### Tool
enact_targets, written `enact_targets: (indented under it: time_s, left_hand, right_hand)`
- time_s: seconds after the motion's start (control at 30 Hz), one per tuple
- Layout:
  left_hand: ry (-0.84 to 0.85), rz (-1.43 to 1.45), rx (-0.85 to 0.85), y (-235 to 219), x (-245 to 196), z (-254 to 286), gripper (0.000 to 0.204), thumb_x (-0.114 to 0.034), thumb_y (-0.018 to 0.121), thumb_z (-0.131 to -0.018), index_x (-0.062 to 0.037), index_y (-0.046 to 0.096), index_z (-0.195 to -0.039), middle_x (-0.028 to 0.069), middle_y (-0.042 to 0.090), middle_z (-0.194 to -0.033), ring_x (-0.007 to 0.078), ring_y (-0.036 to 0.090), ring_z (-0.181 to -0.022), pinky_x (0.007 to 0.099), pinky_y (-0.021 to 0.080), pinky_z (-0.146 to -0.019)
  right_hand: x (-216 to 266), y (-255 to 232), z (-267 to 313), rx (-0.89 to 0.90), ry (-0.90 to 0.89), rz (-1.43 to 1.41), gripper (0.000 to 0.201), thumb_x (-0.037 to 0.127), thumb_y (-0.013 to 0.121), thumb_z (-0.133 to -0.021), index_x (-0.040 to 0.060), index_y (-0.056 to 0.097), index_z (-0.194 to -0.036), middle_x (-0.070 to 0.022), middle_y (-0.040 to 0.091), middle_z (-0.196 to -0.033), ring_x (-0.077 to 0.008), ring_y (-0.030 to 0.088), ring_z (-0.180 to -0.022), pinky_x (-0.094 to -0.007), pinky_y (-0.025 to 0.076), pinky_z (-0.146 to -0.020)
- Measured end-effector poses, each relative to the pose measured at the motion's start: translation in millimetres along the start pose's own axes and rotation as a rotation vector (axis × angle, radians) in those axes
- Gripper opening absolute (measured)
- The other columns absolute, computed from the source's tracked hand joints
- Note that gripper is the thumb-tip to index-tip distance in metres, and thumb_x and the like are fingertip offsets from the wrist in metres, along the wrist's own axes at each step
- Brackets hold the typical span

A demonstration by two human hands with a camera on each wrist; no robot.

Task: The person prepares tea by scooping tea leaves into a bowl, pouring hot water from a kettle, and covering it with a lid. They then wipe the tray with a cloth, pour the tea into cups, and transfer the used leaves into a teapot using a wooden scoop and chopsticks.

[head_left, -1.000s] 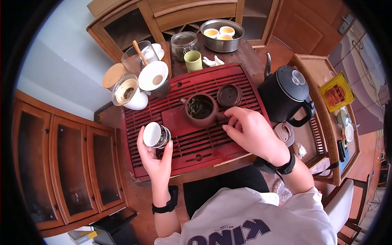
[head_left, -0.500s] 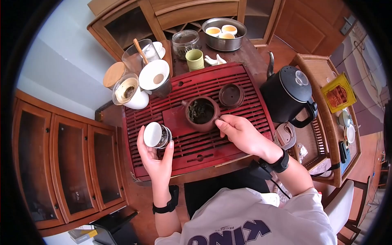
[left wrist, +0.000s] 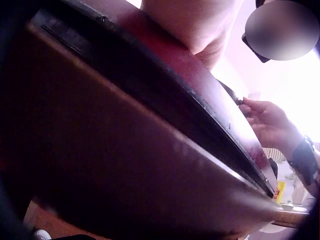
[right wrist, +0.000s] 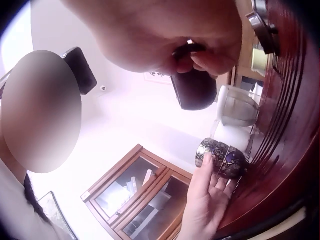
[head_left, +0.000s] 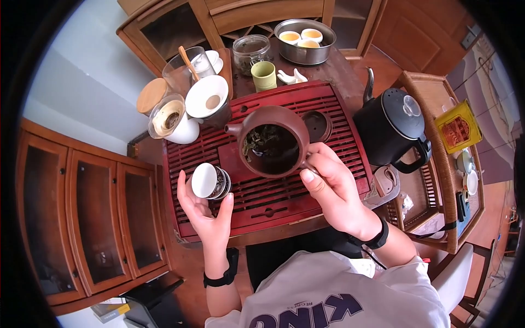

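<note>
My left hand point(head_left: 212, 221) grips a short stack of small cups point(head_left: 204, 181), turned on its side with a white inside showing. In the right wrist view the cups point(right wrist: 227, 159) have a dark patterned outside, with the thumb on one side. My right hand point(head_left: 342, 194) pinches the side handle of a brown clay teapot point(head_left: 295, 126), raised above the red slatted tea tray point(head_left: 257, 210). Wet tea leaves point(head_left: 261, 141) and dark liquid show in the lidless pot. Its round lid point(head_left: 318, 126) lies on the tray, partly hidden by the pot.
A black kettle point(head_left: 391, 123) stands right of the tray. At the back are a green cup point(head_left: 264, 77), a glass jar point(head_left: 251, 57) and a metal bowl point(head_left: 306, 53) holding white cups. A strainer point(head_left: 208, 93) and pitcher point(head_left: 183, 128) stand at the left rear.
My right hand has taken hold of the teapot's handle and lifted the pot off the tray towards the camera. The left hand keeps the cups in nearly the same place.
</note>
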State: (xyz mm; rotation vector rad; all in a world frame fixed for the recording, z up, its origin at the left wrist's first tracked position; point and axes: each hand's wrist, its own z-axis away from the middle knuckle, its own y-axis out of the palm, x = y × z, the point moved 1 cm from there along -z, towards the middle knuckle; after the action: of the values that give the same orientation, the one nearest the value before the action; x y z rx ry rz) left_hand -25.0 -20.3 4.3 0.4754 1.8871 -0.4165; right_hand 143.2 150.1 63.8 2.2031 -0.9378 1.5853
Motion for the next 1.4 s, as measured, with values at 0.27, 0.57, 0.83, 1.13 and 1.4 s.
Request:
enact_targets:
  time_s: [0.27,0.57,0.83,1.13,1.4]
  left_hand:
    - [0.233,-0.048,-0.086,-4,-2,1,0.069,-0.011,0.059,-0.093,0.0012,0.023,-0.150,0.0244,0.039,-0.147,0.0346,0.040,-0.138,0.0468,0.031,-0.115]
    - [0.681,-0.213,0.082,-3,-53,16,0.053,0.000,0.065,-0.085,0.0015,0.044,-0.134,0.0242,0.048,-0.132,0.0374,0.055,-0.120,0.0423,0.050,-0.100]
    - [-0.309,0.358,0.509,45,-66,24,0.085,-0.021,0.062,-0.098,-0.0080,0.002,-0.158,0.0214,0.042,-0.143,0.0315,0.044,-0.134,0.0423,0.039,-0.108]
    - [-0.386,0.461,0.365,70,-61,19,0.070,-0.009,0.052,-0.101,-0.0084,0.009,-0.157,0.0147,0.041,-0.147,0.0197,0.046,-0.131,0.0372,0.037,-0.110]
    - [-0.231,0.346,0.386,64,-50,20,0.059,-0.011,0.050,-0.103,-0.0066,0.021,-0.154,0.0124,0.052,-0.138,0.0172,0.056,-0.118,0.0327,0.045,-0.103]
  right_hand:
    - [0,8,11,-0.060,0.038,-0.137,0.014,0.011,0.058,-0.098,-0.0029,0.060,-0.097,-0.0100,0.055,-0.102,-0.0206,0.052,-0.092,-0.0298,0.043,-0.083]
    - [-3,20,14,-0.096,0.389,-0.369,0.022,0.016,0.050,-0.103,-0.0030,0.058,-0.096,-0.0069,0.050,-0.090,-0.0178,0.049,-0.084,-0.0283,0.042,-0.078]
    - [-3,29,19,-0.106,0.153,-0.162,0.021,0.016,0.049,-0.103,-0.0025,0.059,-0.098,-0.0103,0.049,-0.089,-0.0232,0.050,-0.083,-0.0328,0.043,-0.077]
    - [3,43,38,0.016,0.005,0.250,0.017,0.011,0.057,-0.093,-0.0001,0.055,-0.106,-0.0185,0.050,-0.102,-0.0386,0.058,-0.091,-0.0453,0.052,-0.074]
    - [4,39,38,0.092,-0.111,0.452,0.029,0.005,0.063,-0.081,0.0025,0.056,-0.109,-0.0161,0.051,-0.102,-0.0349,0.060,-0.090,-0.0423,0.055,-0.067]
